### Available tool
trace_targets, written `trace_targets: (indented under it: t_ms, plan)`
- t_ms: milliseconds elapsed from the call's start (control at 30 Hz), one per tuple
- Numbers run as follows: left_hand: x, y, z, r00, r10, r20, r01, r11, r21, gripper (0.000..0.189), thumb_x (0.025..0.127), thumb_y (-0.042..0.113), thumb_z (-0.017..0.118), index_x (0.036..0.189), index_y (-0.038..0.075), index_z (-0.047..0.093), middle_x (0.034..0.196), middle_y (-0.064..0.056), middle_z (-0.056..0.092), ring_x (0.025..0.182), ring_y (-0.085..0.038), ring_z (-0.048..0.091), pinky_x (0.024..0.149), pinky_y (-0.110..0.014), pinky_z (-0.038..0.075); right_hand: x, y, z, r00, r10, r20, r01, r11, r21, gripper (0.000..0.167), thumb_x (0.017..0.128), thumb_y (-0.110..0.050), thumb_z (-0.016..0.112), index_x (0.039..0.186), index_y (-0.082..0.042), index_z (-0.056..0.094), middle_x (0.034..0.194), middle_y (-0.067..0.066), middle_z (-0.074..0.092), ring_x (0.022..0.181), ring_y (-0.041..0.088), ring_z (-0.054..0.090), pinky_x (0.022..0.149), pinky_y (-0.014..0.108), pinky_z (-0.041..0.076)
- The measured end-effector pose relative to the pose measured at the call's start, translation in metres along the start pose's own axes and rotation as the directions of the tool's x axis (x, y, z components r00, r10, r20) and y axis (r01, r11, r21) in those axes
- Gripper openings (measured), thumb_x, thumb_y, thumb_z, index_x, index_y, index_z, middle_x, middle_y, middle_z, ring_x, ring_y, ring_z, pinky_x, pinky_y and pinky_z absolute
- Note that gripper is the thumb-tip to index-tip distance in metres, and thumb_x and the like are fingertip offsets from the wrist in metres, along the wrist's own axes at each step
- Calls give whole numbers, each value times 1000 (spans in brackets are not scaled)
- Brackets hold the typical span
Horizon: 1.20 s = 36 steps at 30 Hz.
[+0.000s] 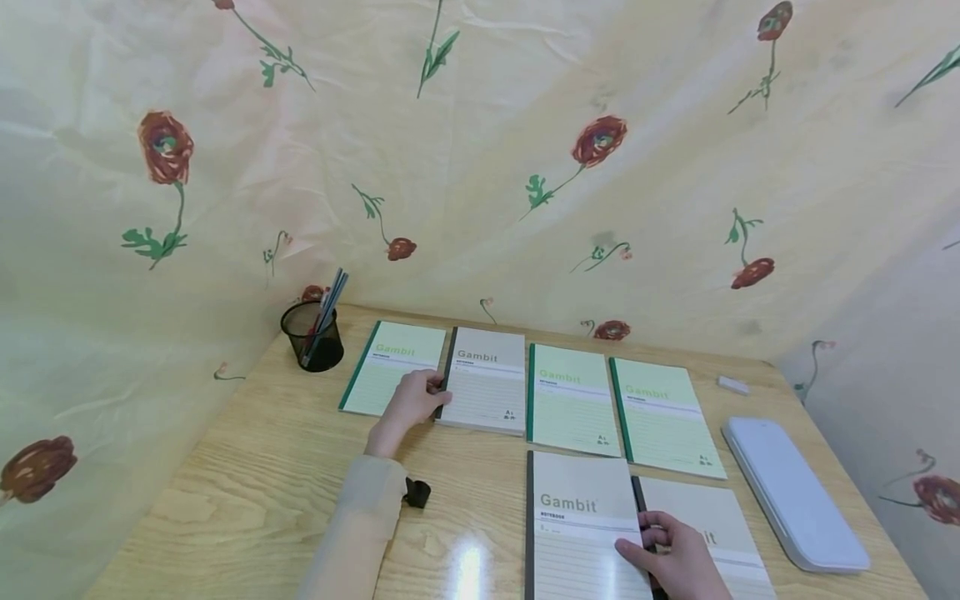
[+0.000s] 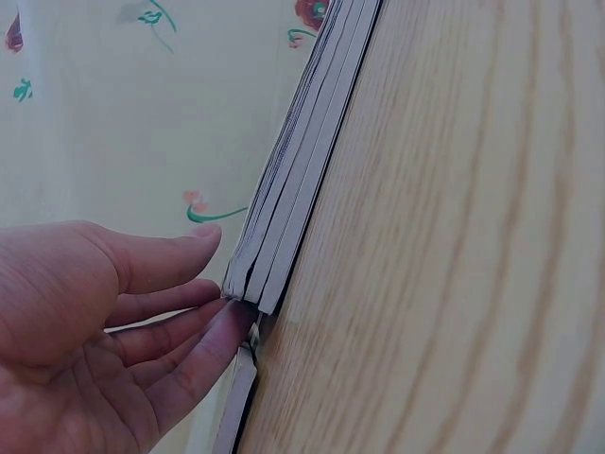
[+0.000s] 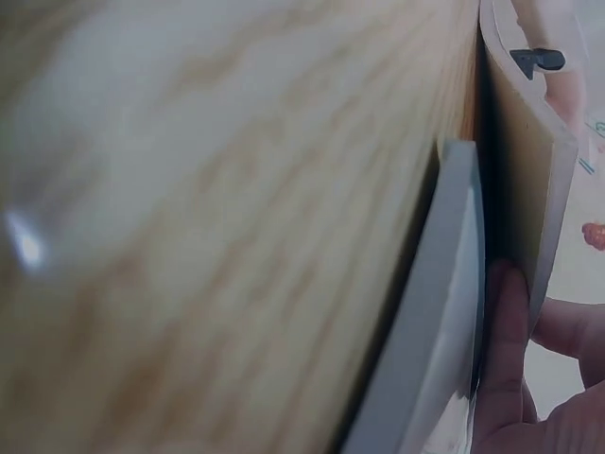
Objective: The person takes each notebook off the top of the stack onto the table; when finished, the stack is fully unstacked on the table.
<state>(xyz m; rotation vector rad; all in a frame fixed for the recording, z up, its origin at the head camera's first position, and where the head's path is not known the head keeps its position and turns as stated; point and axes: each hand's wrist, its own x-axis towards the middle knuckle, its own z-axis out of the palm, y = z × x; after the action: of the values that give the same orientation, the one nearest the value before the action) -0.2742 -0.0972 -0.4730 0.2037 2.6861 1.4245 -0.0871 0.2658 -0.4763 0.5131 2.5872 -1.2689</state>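
In the back row of notebooks, my left hand [image 1: 411, 404] is at the left edge of a grey Gambit notebook [image 1: 487, 375] with a dark spine. In the left wrist view, fingertips touch the notebook's corner, while the thumb stands slightly off it. To its left lies a green-spined notebook [image 1: 397, 358]. My right hand [image 1: 675, 558] pinches the right edge of a front grey notebook [image 1: 573, 517], thumb on its cover and a finger beneath. The right wrist view has that edge raised. Under and behind this hand, another grey notebook [image 1: 727, 508] is partly hidden.
Two green-spined notebooks [image 1: 570, 396] continue the back row rightward. A pale, rounded case [image 1: 795, 492] lies at the right, a small white block [image 1: 732, 385] behind it. A black mesh cup [image 1: 322, 354] with pencils stands back left. Flowered cloth [image 1: 480, 167] hangs behind the wooden table [image 1: 247, 500].
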Motion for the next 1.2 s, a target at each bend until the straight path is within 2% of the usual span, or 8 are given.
trace_targets:
  t_ms: [167, 367, 533, 700, 833, 1033, 1200]
  plan:
    - [-1, 0, 0, 1000, -3, 3, 3, 1000, -11, 36, 94, 9, 69, 127, -4, 63, 103, -13, 68, 87, -21, 61, 66, -30, 53, -2, 1, -1, 999, -55, 2, 55, 996, -67, 57, 79, -24, 85, 116, 10, 59, 75, 0, 65, 67, 18, 52, 57, 28, 43]
    - [-1, 1, -1, 1000, -1, 9, 1, 1000, -16, 37, 94, 9, 70, 127, -4, 63, 104, -13, 68, 86, -21, 61, 67, -31, 53, -3, -2, -4, 994, -107, 29, 111, 977, -180, 62, 81, -27, 83, 121, 14, 58, 76, -1, 65, 68, 17, 52, 63, 26, 41]
    - [-2, 2, -2, 1000, -8, 9, 8, 1000, -25, 36, 94, 9, 69, 127, -4, 63, 103, -13, 68, 85, -21, 61, 66, -30, 53, -5, -6, -5, 991, -130, 41, 136, 965, -225, 59, 82, -25, 82, 119, 15, 59, 72, 0, 61, 65, 17, 50, 58, 27, 40]
    - [-2, 3, -1, 1000, -5, 7, 5, 1000, -17, 35, 94, 9, 69, 127, -3, 64, 104, -12, 68, 87, -21, 60, 70, -31, 54, -7, -8, -5, 991, -126, 44, 133, 956, -262, 59, 83, -26, 82, 117, 16, 60, 69, 0, 59, 61, 17, 51, 55, 28, 41]
    - [-1, 4, 1, 1000, 11, 14, -11, 1000, -14, 34, 94, 9, 69, 126, -3, 64, 104, -12, 68, 87, -21, 61, 72, -32, 54, -9, -7, -7, 988, -149, 42, 155, 935, -319, 57, 84, -28, 81, 116, 16, 61, 68, -1, 60, 60, 16, 51, 57, 29, 42]
    - [-2, 5, 1, 1000, -15, 6, 15, 1000, -18, 35, 94, 10, 70, 126, -3, 64, 103, -12, 67, 84, -21, 60, 65, -31, 53, -14, -10, -9, 977, -207, 44, 209, 904, -373, 51, 85, -28, 79, 113, 12, 64, 66, -4, 60, 57, 13, 51, 56, 28, 43]
    - [-4, 3, 0, 1000, -14, 11, 14, 1000, -16, 37, 94, 9, 69, 128, -4, 63, 105, -13, 67, 86, -22, 60, 65, -31, 54, -15, -14, -8, 975, -220, 44, 218, 886, -410, 42, 84, -26, 80, 107, 7, 68, 66, -4, 61, 59, 12, 53, 58, 30, 44]
